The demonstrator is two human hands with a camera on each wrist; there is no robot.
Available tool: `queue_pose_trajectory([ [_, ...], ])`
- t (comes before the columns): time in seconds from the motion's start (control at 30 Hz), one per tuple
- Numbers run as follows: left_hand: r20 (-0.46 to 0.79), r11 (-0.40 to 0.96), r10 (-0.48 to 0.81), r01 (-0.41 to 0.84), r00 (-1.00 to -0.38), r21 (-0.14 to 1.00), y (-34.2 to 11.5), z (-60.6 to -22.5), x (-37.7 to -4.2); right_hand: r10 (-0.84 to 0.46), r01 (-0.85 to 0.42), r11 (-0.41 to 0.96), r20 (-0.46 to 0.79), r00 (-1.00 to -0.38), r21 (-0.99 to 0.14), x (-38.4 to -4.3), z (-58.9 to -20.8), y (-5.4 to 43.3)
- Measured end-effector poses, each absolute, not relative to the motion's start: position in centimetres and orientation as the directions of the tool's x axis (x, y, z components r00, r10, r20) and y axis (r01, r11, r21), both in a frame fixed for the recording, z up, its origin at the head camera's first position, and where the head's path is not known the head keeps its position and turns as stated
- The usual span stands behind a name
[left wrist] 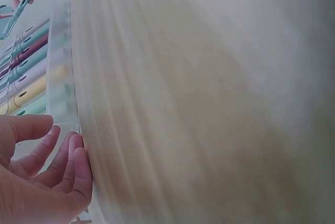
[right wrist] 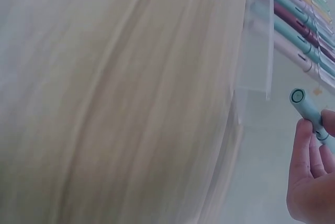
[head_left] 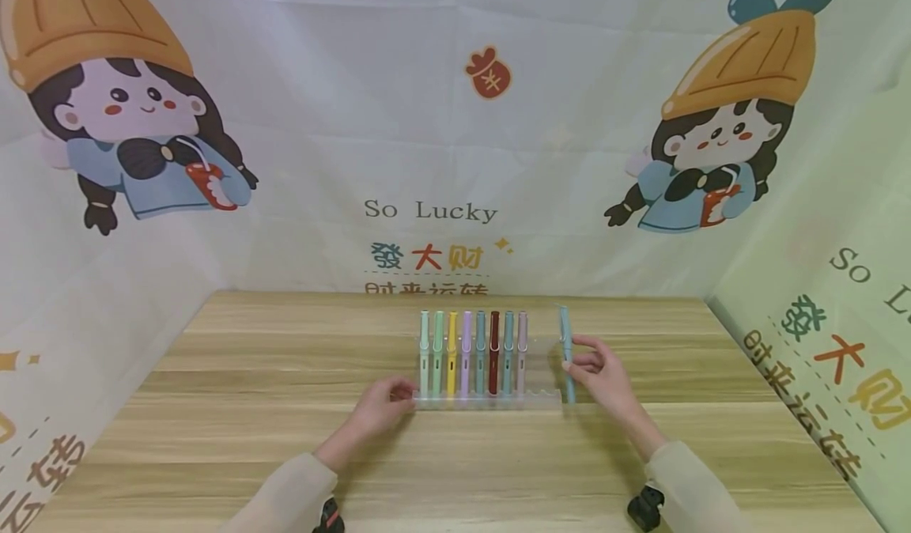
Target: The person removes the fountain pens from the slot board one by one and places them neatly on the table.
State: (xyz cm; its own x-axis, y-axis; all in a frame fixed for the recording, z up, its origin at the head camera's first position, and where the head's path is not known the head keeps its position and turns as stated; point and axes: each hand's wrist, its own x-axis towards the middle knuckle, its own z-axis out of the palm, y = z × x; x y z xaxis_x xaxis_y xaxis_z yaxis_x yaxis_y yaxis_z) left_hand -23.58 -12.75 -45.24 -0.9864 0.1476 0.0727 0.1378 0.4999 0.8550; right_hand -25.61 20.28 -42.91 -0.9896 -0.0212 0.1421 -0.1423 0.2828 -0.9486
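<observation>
A clear plastic pen stand (head_left: 544,400) sits on the table with several capped pens leaning upright in a row. From the left, their colours run pale mint, green, yellow (head_left: 451,359), lilac, blue, dark red (head_left: 494,359), teal and dusty pink (head_left: 523,359). My left hand (head_left: 384,405) holds the stand's left end, thumb and bent fingertips at its corner in the left wrist view. Just past the stand's right end, my right hand (head_left: 601,371) pinches a light blue pen (head_left: 565,327) between thumb and fingers, nearly upright. Its round end faces the camera in the right wrist view.
Bare slots show at the stand's right part, beside the dusty pink pen. The wooden table (head_left: 285,351) reaches back to a printed cloth backdrop (head_left: 320,122), which also hangs along both sides.
</observation>
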Motion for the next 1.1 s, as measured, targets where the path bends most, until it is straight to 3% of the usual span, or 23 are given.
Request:
queue_pose_trajectory([
  [0.77, 0.081, 0.497, 0.147, 0.145, -0.986, 0.855, -12.7, -45.2, -23.7, -0.154, -0.076, 0.433, 0.009, -0.988, -0.898, -24.0, -44.0, 22.7],
  [1.1, 0.079, 0.514, 0.157, 0.149, -0.984, 0.844, -12.8, -45.3, -23.7, -0.134, -0.030, 0.512, -0.045, -0.990, -0.859, -23.8, -44.3, 22.6],
])
